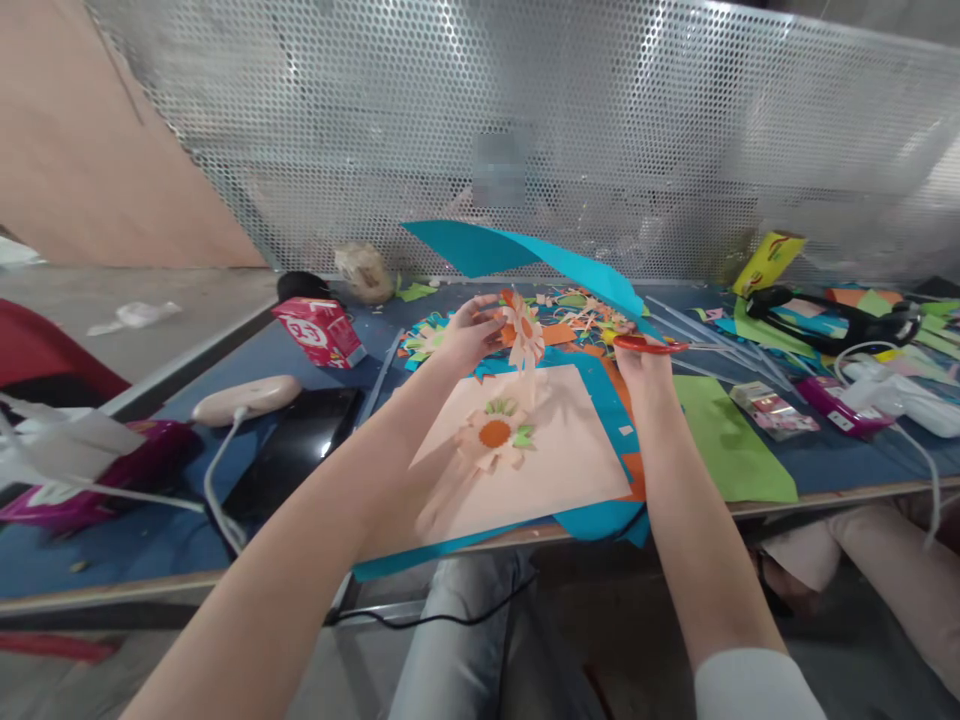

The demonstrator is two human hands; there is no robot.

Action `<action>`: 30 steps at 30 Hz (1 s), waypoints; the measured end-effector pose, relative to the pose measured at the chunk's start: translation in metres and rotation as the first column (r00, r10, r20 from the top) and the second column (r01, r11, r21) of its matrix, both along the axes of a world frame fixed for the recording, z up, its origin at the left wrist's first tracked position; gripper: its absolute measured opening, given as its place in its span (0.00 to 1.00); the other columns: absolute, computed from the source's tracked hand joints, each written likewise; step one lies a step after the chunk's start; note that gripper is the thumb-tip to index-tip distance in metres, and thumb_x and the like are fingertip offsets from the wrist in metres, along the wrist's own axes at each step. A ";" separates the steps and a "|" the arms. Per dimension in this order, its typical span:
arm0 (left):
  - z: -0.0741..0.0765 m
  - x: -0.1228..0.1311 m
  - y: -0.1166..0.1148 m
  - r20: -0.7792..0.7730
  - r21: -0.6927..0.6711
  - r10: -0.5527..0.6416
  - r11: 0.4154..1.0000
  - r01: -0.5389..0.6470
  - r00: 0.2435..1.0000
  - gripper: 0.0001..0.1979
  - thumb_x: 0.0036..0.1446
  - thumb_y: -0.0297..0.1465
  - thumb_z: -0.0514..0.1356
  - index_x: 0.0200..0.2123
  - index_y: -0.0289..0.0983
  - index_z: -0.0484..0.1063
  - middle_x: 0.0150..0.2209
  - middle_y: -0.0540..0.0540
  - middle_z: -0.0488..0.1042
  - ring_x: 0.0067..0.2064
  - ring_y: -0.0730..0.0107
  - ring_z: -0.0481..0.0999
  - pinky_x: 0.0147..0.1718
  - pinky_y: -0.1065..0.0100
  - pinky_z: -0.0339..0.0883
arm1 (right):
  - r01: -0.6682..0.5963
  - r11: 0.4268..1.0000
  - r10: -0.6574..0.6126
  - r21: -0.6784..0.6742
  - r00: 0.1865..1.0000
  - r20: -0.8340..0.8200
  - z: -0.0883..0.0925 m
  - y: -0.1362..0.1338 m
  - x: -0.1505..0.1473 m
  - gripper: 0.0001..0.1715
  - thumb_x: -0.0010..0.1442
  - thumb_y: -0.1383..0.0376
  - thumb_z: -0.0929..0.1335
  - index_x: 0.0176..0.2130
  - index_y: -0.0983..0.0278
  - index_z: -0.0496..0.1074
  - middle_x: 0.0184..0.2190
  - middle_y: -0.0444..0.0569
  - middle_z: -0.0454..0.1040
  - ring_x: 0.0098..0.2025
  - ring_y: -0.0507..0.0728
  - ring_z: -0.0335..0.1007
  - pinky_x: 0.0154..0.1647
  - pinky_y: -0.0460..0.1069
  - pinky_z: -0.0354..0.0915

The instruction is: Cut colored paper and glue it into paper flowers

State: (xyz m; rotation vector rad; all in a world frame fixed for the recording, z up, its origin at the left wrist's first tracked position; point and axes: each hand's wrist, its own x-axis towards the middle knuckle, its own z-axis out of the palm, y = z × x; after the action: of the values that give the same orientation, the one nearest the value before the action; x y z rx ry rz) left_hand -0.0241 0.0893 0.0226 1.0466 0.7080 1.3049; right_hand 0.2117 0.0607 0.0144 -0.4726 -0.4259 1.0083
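Observation:
My left hand (pixel 471 330) pinches a peach paper flower (pixel 523 330) with an orange centre and holds it upright above the table. My right hand (pixel 646 372) grips red-handled scissors (pixel 660 345) just to the flower's right, blades pointing right. Below them a second paper flower (pixel 496 434) with an orange centre and green leaves lies on a peach sheet (pixel 555 460). A large teal sheet (pixel 525 255) curls up behind my hands.
Green paper (pixel 731 440), paper scraps and coloured cut-outs (pixel 585 315) cover the blue table. A red carton (pixel 321 332), a black tablet (pixel 292 440), a pink device with cable (pixel 244 398) sit left. A glue gun (pixel 832 320) and packets lie right. Perforated metal screen behind.

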 end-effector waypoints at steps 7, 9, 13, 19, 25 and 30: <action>0.004 0.006 -0.011 0.148 -0.042 0.000 0.999 0.006 0.989 0.16 0.40 0.21 0.61 0.36 0.37 0.67 0.29 0.52 0.72 0.27 0.76 0.72 0.29 0.71 0.68 | -0.043 0.994 0.034 -0.096 0.995 -0.093 0.005 -0.003 -0.002 0.17 0.56 0.77 0.59 0.19 0.64 0.57 0.16 0.39 0.61 0.19 0.46 0.60 0.21 0.42 0.63; 0.000 0.009 -0.013 0.143 -0.087 0.041 0.996 -0.029 0.989 0.16 0.40 0.21 0.60 0.36 0.37 0.66 0.27 0.53 0.72 0.27 0.76 0.72 0.29 0.71 0.67 | -0.054 0.993 0.042 -0.109 0.993 -0.106 0.007 -0.004 -0.003 0.17 0.56 0.78 0.59 0.19 0.64 0.57 0.16 0.39 0.60 0.19 0.45 0.59 0.21 0.41 0.63; -0.017 0.017 -0.015 0.138 -0.125 0.091 0.989 -0.074 0.986 0.19 0.34 0.17 0.59 0.34 0.37 0.63 0.22 0.58 0.64 0.23 0.80 0.69 0.27 0.73 0.65 | -0.068 0.990 0.053 -0.123 0.991 -0.120 0.009 -0.005 -0.005 0.18 0.55 0.79 0.58 0.19 0.64 0.56 0.16 0.39 0.60 0.19 0.45 0.59 0.21 0.40 0.63; -0.030 0.025 -0.015 0.105 -0.141 0.181 0.976 -0.165 0.978 0.22 0.31 0.16 0.57 0.33 0.38 0.60 0.23 0.59 0.57 0.24 0.82 0.66 0.29 0.73 0.66 | -0.082 0.990 0.070 -0.117 0.992 -0.102 0.008 -0.004 -0.006 0.17 0.54 0.79 0.60 0.19 0.64 0.56 0.17 0.38 0.61 0.19 0.45 0.60 0.22 0.40 0.64; -0.029 0.024 -0.016 0.094 -0.124 0.172 0.979 -0.160 0.981 0.21 0.31 0.14 0.54 0.31 0.38 0.58 0.23 0.58 0.55 0.23 0.83 0.64 0.27 0.75 0.63 | -0.092 0.989 0.086 -0.112 0.995 -0.057 0.003 0.000 -0.005 0.16 0.54 0.76 0.63 0.20 0.63 0.57 0.17 0.38 0.61 0.19 0.47 0.61 0.23 0.45 0.66; -0.029 0.020 -0.016 0.007 -0.061 0.150 0.987 -0.150 0.989 0.26 0.31 0.15 0.57 0.35 0.40 0.56 0.26 0.58 0.59 0.23 0.80 0.63 0.26 0.73 0.61 | -0.082 0.991 0.078 -0.106 0.996 -0.042 0.003 0.001 -0.006 0.15 0.54 0.76 0.63 0.21 0.62 0.56 0.16 0.38 0.61 0.19 0.48 0.61 0.23 0.45 0.66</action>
State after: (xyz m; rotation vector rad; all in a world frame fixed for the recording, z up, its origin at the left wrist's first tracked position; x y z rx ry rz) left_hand -0.0040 0.0735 -0.0064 0.9514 0.8257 1.4088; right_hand 0.2054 0.0615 0.0169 -0.5361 -0.3605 1.1204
